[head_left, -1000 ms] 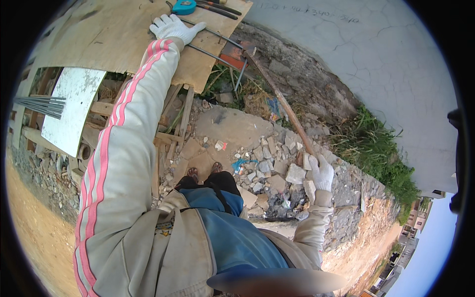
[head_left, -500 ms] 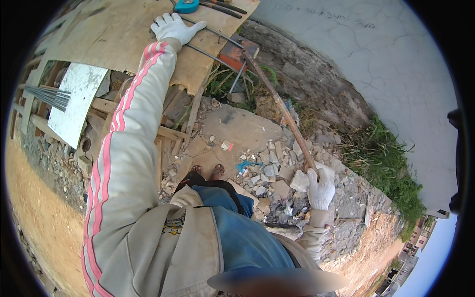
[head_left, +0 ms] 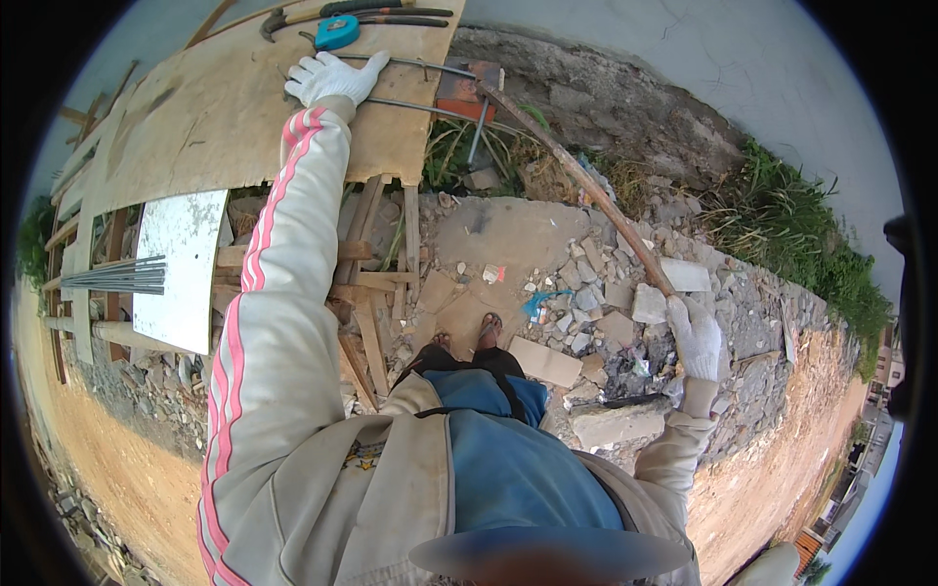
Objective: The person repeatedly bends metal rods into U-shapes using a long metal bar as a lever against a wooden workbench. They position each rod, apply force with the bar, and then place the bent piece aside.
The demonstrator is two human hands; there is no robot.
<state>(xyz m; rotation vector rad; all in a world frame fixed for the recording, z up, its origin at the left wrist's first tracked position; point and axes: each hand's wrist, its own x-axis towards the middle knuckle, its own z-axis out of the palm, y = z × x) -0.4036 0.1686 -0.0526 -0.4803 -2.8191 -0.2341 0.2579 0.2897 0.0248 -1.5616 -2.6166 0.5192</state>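
My left hand [head_left: 332, 80], in a white glove, lies with fingers spread on a plywood board [head_left: 225, 122], over a bent thin steel rod [head_left: 418, 64]. Two lengths of the rod run from under it past the board's right edge, where one end [head_left: 479, 135] angles down. My right hand [head_left: 696, 340], gloved too, is closed round the lower end of a long rusty metal bar [head_left: 596, 190]. The bar's far end meets the rod beside an orange-red block [head_left: 454, 101]. Whether the bar hooks over the rod is too small to tell.
A teal tape measure [head_left: 337, 32], a hammer [head_left: 277, 24] and tool handles [head_left: 405, 18] lie on the board's far part. Several straight rods [head_left: 117, 276] rest across a white panel [head_left: 176, 264] at left. Rubble [head_left: 586, 293] surrounds my feet; a wall [head_left: 664, 59] stands at right.
The view has turned, so the board, rubble and bar appear swung round. My right hand appears farther right, still gripping the bar. My left hand stays spread over the rod.
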